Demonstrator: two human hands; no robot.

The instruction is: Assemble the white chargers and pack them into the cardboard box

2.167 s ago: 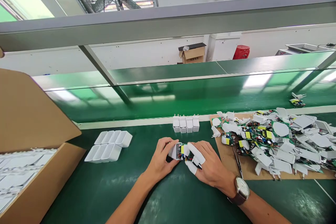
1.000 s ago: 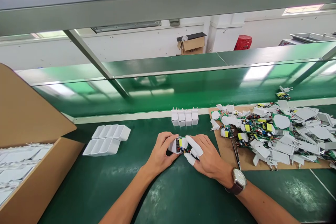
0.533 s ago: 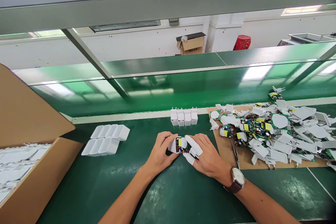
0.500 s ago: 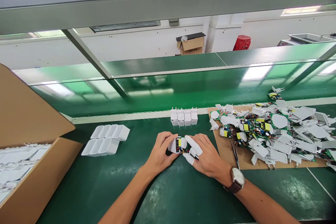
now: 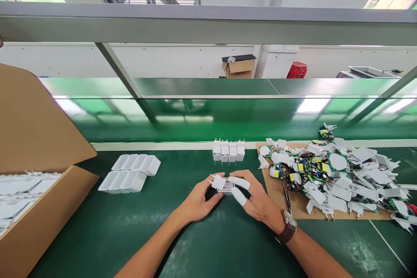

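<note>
A white plug adapter housing (image 5: 228,187) is held low over the green table between my two hands. A white cap with plug pins (image 5: 217,181) shows at its left end. My left hand (image 5: 198,200) is closed on that left end with thumb and fingers. On the right end sit the thumb and index finger of my right hand (image 5: 257,197), both in white finger covers. The circuit board is out of sight now. Beyond my hands stands a row of several white adapters (image 5: 228,151), pins upward.
Several empty white housings (image 5: 130,173) stand in two rows at left. An open cardboard box (image 5: 61,200) of white parts is at far left. On the right, circuit boards with white caps (image 5: 339,178) are heaped on a cardboard sheet (image 5: 298,213), with tweezers (image 5: 286,195) beside them.
The yellow-and-green circuit board seen between my hands is no longer visible; a white cap with pins now shows at the housing's left end. My view has tilted up and levelled.
</note>
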